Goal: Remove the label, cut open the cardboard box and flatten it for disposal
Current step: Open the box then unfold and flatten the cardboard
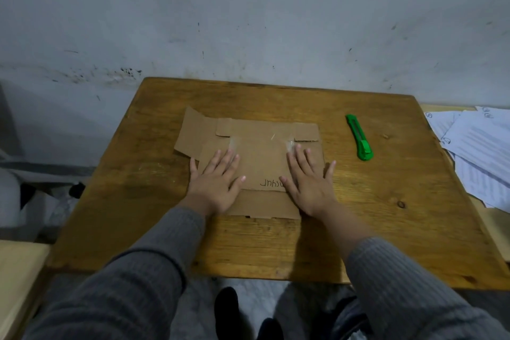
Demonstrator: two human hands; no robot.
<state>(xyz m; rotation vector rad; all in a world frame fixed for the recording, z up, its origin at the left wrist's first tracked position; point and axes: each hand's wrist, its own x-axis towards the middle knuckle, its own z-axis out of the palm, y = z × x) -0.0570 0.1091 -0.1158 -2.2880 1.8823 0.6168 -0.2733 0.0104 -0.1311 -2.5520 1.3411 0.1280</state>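
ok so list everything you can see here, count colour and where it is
flattened brown cardboard box: one, brown with dark handwriting and clear tape patches, lying flat at the middle of the table
green plastic utility knife: one, green, on the table right of the cardboard, untouched
square wooden table: one, yellow-brown, against the wall
printed white paper sheets: several, white with blue-grey print, overlapping on a surface at the right edge
scuffed wall: one, pale grey, behind the table
left hand: one, grey ribbed sleeve, flat on the cardboard's left part, fingers spread
right hand: one, grey ribbed sleeve, flat on the cardboard's right part, fingers spread
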